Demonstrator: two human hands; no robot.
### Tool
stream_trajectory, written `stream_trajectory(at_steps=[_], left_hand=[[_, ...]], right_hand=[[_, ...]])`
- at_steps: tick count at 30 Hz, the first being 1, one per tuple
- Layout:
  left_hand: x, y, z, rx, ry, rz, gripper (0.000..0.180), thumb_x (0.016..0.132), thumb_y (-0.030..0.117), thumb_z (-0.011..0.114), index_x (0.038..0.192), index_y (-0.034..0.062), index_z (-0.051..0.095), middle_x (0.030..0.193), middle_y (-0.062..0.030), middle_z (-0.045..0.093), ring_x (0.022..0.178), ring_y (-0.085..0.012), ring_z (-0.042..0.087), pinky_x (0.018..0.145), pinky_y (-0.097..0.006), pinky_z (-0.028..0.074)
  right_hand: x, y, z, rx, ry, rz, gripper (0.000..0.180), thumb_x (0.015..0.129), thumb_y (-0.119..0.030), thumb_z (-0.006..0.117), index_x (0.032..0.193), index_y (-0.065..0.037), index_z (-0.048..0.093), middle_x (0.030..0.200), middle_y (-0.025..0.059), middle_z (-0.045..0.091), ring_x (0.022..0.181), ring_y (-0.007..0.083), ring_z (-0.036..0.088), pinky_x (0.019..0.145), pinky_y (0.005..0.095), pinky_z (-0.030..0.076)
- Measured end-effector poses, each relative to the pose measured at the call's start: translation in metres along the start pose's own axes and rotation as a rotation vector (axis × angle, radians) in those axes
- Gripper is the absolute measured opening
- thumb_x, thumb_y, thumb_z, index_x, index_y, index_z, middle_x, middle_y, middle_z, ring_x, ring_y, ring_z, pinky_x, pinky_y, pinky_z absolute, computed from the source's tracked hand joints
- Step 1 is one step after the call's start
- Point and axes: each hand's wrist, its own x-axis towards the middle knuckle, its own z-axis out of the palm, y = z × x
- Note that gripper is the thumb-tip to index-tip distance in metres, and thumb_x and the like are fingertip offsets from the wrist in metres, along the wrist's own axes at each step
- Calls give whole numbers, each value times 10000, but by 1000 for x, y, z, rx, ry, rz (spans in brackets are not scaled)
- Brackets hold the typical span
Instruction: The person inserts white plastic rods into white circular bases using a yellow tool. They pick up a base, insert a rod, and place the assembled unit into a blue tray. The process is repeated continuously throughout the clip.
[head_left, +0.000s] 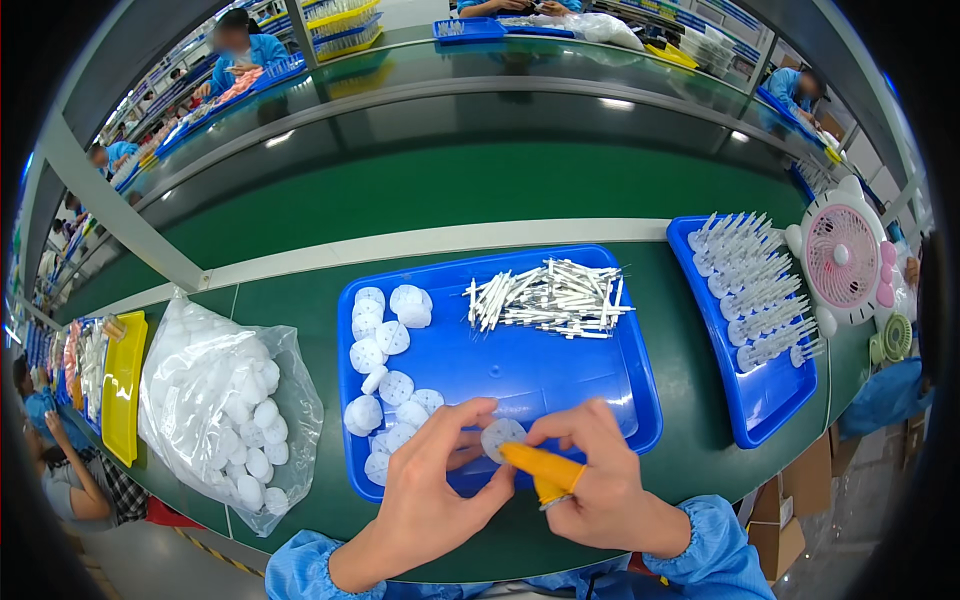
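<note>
Two hands at lower centre of the frame, both on one small white disc (501, 437) with holes, held over the near edge of a blue tray (520, 375). Left hand (428, 497): thumb and fingers curled in narrow, pinching the disc's left rim. Right hand (590, 478): closed on the disc's right side, forefinger in a yellow finger cot (540, 469) that lies across under the disc. Blue sleeves at both wrists.

Blue tray, centre frame: loose white discs (385, 370) scattered down its left side, some stacked; a heap of thin white sticks (550, 297) with fine metal tips in its upper right part. Middle of tray bare blue.

Left of tray, just beside it: clear plastic bag (225, 400) full of more white discs, lying on the green bench (450, 190).

Right of frame: second blue tray (765, 400), angled, carrying rows of finished pieces (755, 290), discs with sticks standing out of them, in its upper half. Past it, at the right edge, a small pink and white desk fan (845, 260).

Far left: yellow tray (122, 385) with pale parts beside it; a person seated below it, lower left.

Top of frame: other workers in blue coats at further benches, more blue and yellow trays among them. Detail there too small to tell
</note>
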Motion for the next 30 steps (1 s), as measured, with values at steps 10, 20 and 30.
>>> stream_trajectory(at_steps=[10, 20, 30], left_hand=[[-1, -3, 4, -91, 10, 7, 599, 839, -11, 834, 1389, 0, 598, 1246, -166, 691, 1085, -266, 752, 944, -379, 642], [-5, -7, -3, -347, -133, 152, 670, 825, -59, 851, 1427, -11, 560, 1341, -177, 669, 1289, -247, 644, 1182, -427, 438], [-11, 6, 7, -250, -47, 43, 430, 971, -35, 690, 1385, -68, 580, 1344, -182, 651, 1297, -267, 631, 1154, -410, 477]], right_hand=[[2, -1, -7, -7, 6, 54, 456, 659, 96, 686, 1105, 23, 748, 1208, 118, 622, 969, 326, 542, 870, 435, 434], [-14, 4, -12, 516, -233, 491, 306, 1006, -35, 685, 1293, -22, 581, 1270, 189, 684, 1177, 360, 668, 1012, 444, 517], [-72, 16, -82, 250, 337, 469, 214, 927, -44, 798, 1132, -14, 744, 977, 93, 749, 877, 165, 688, 814, 317, 550]])
